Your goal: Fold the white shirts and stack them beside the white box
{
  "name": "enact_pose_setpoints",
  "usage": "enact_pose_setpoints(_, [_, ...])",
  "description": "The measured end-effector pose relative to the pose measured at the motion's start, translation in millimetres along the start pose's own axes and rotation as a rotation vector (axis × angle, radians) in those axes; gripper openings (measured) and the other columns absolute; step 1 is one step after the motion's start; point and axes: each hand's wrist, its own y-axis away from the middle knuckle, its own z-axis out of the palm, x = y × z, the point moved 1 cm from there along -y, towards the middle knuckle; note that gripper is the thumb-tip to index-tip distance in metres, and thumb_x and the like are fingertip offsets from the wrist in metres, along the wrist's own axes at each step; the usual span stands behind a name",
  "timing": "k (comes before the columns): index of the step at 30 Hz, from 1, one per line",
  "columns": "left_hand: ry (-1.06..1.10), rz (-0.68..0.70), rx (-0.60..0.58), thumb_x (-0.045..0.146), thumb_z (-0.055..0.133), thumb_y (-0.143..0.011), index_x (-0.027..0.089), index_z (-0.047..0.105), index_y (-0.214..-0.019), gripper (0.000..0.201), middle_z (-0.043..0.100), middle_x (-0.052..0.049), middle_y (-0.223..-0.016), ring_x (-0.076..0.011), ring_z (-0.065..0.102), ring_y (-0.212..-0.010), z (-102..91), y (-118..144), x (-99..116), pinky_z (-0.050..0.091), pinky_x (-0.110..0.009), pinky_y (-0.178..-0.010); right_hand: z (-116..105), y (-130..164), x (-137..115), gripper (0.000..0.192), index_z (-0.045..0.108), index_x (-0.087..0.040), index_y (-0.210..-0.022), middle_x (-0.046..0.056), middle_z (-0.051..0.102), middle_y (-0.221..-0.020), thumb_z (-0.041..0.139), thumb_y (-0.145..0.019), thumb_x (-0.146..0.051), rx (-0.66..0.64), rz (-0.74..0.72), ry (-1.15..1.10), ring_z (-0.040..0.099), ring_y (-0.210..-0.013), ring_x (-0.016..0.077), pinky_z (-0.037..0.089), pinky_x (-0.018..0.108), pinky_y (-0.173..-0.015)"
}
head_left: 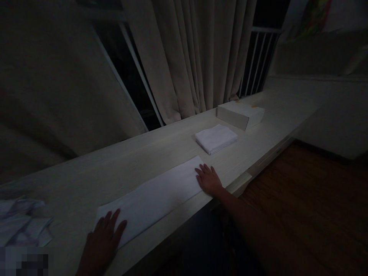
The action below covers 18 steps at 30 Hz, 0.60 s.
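Note:
A long strip of folded white cloth (155, 197) lies flat along the front of the pale table. On its near left end rests my left hand (102, 237), fingers spread and pressed down on the fabric. At the opposite end my right hand (208, 179) lies flat, its fingers apart on the cloth's right edge. Just beyond the right hand sits a stack of white cloth (216, 138), folded into a neat rectangle. Neither hand grips anything.
A white box (240, 114) stands behind the folded stack. Crumpled white cloths (24, 222) lie at the table's left end. Beige curtains (189, 57) hang along the back edge of the table (129, 161). An open drawer (240, 182) juts from the front, right of the right hand.

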Motion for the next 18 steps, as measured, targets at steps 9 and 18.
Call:
enact_pose_setpoints(9, [0.083, -0.152, 0.110, 0.052, 0.026, -0.095, 0.021, 0.038, -0.149, 0.063, 0.035, -0.012, -0.156, -0.0361, 0.026, -0.144, 15.7, -1.6, 1.4, 0.029, -0.056, -0.110, 9.8, -0.9, 0.6, 0.051, 0.040, -0.027, -0.148, 0.006, 0.032, -0.158, 0.024, -0.102, -0.044, -0.024, -0.015, 0.072, 0.022, -0.146, 0.0256, 0.014, 0.053, -0.116])
enact_pose_setpoints(18, [0.128, -0.160, 0.157, 0.058, 0.029, -0.095, 0.023, 0.039, -0.148, 0.064, 0.036, -0.009, -0.156, -0.0338, 0.024, -0.146, 8.8, 8.8, 4.2, 0.023, -0.053, -0.114, 19.1, 0.7, 2.2, 0.052, 0.040, -0.027, -0.148, 0.007, 0.033, -0.157, 0.021, -0.102, -0.043, -0.012, -0.058, 0.166, 0.023, -0.146, 0.0261, 0.017, 0.052, -0.116])
